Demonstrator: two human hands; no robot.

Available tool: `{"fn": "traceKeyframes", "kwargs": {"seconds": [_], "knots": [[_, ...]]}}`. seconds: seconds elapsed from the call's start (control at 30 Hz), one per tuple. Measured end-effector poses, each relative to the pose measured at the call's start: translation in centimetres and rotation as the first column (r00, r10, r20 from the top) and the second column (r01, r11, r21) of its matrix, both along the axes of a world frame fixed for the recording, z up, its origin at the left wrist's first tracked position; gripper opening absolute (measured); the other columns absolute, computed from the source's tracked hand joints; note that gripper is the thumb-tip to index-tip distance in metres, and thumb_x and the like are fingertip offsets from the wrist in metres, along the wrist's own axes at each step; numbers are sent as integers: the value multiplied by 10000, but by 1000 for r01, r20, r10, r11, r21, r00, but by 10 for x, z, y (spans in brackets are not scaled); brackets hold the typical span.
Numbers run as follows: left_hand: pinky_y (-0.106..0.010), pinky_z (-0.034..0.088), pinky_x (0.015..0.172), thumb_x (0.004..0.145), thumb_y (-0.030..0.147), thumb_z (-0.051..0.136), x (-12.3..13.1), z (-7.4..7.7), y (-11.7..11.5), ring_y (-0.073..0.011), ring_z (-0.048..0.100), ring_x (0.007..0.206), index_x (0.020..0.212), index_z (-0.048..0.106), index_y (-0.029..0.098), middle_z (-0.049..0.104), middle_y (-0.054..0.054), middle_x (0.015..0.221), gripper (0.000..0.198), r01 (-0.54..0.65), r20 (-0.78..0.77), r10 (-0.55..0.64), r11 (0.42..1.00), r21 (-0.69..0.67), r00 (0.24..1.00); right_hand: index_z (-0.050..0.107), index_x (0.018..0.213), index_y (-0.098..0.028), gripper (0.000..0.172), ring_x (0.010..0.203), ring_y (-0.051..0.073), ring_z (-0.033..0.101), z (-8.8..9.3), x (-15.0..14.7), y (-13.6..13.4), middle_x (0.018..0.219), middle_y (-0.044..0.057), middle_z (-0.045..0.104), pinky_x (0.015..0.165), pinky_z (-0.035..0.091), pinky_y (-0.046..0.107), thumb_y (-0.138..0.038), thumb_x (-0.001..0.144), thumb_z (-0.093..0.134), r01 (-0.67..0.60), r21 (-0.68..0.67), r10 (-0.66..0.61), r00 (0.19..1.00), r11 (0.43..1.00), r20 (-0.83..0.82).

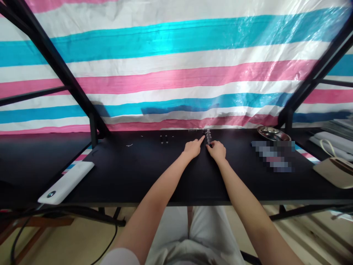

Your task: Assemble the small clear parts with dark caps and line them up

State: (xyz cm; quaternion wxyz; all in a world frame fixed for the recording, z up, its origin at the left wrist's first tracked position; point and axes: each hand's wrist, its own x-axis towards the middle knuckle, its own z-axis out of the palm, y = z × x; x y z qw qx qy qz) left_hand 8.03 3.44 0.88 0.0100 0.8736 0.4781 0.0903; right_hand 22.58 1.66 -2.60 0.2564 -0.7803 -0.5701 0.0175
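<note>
My left hand [192,148] is over the far part of the black table, its index finger stretched out towards a translucent, bumpy strip [209,136]. The other fingers of that hand are partly curled, and I see nothing held in them. At the strip's near end, the thumb and fingers of my right hand [217,151] close on it. The strip looks like a row of small clear pieces; its exact kind is too small to tell. A small pale curved piece [205,131] lies by its far end, just beyond my left fingertip.
Two small dark pieces with light ends [164,139] and a thin white piece [129,145] lie left on the table [124,173]. A white power bank [66,184] sits at the left edge. A shiny metal dish [274,133] and a blurred-out item [274,156] are right.
</note>
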Motion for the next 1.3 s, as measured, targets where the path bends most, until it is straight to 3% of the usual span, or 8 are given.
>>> {"fn": "traceKeyframes", "kwargs": {"seconds": [0.13, 0.27, 0.47, 0.6, 0.8, 1.0, 1.17, 1.3], "knots": [[-332, 449, 751, 896, 255, 354, 3, -4, 6, -211, 611, 881, 1385, 279, 309, 567, -83, 1081, 497, -4, -12, 4, 1000, 19, 1000, 645, 916, -198, 287, 863, 206, 568, -2, 1, 5, 918, 70, 630, 712, 392, 297, -418, 769, 534, 14, 0, -14, 999, 1000, -33], [-304, 452, 724, 898, 310, 381, 1, -6, 4, -193, 606, 861, 1243, 469, 253, 551, -74, 1085, 360, -35, 45, 31, 996, 80, 999, 646, 904, -206, 273, 857, 201, 570, -3, 3, 8, 912, 60, 635, 701, 387, 290, -415, 769, 533, 19, -2, -19, 999, 1000, -39], [-254, 446, 745, 869, 296, 461, -22, -9, 1, -148, 580, 887, 1009, 604, 222, 561, -34, 1015, 214, 61, 247, -93, 989, 132, 965, 653, 862, -200, 257, 824, 194, 579, -5, 4, 9, 878, 49, 645, 684, 380, 280, -403, 759, 533, 19, 29, -18, 999, 999, -49], [-251, 447, 774, 809, 279, 553, -51, -9, -4, -134, 563, 858, 914, 641, 199, 589, -30, 938, 159, 94, 494, -142, 988, 121, 858, 663, 836, -205, 230, 809, 193, 588, -3, 4, 7, 853, 42, 656, 669, 376, 277, -375, 766, 524, 6, 42, -4, 998, 999, -70], [-262, 454, 714, 729, 267, 632, -82, -12, -18, -131, 575, 781, 802, 667, 175, 625, -37, 849, 122, 18, 739, -2, 1000, -15, 673, 657, 787, -204, 184, 770, 171, 589, 3, -1, -2, 799, 24, 662, 662, 361, 263, -328, 766, 523, -29, 13, 30, 994, 999, -103], [-254, 448, 637, 677, 371, 664, -88, -18, -19, -131, 583, 688, 818, 688, 148, 662, -55, 791, 265, -20, 889, 201, 977, -212, 411, 639, 768, -197, 146, 688, 133, 547, 10, -25, -23, 729, -2, 615, 640, 335, 240, -294, 750, 533, -325, 48, 327, 944, 945, -46], [-262, 456, 651, 639, 388, 690, -87, -17, -19, -123, 577, 654, 813, 692, 137, 671, -58, 772, 305, 19, 913, 252, 962, -272, 322, 623, 750, -185, 142, 697, 134, 536, 18, -42, -34, 699, 3, 586, 634, 290, 246, -281, 770, 520, -449, 108, 445, 893, 887, 61], [-266, 464, 645, 628, 388, 700, -84, -16, -23, -122, 573, 640, 812, 689, 136, 670, -56, 763, 312, 55, 915, 255, 957, -285, 313, 609, 734, -183, 137, 687, 130, 534, 21, -44, -36, 685, -1, 574, 631, 271, 247, -281, 775, 522, -482, 131, 471, 876, 867, 103]]}}
